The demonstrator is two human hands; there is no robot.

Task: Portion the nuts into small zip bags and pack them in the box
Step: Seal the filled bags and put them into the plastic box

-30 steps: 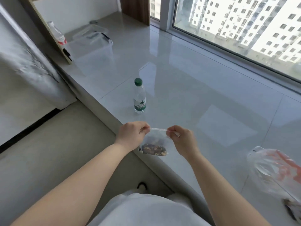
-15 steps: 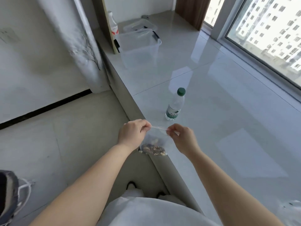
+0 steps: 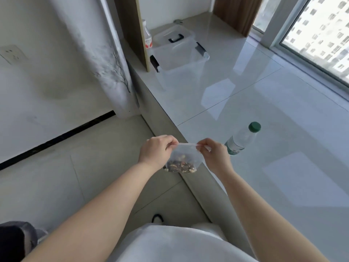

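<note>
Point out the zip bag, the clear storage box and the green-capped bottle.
zip bag (image 3: pixel 186 154): head view, clear wall above the nuts.
clear storage box (image 3: pixel 179 55): head view, inner floor.
green-capped bottle (image 3: pixel 242 138): head view, clear body.

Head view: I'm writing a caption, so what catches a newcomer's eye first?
Both hands, left hand and right hand, pinch the top of a small zip bag of nuts at centre. A green-capped water bottle stands just right; a clear plastic storage box sits farther back.
</note>
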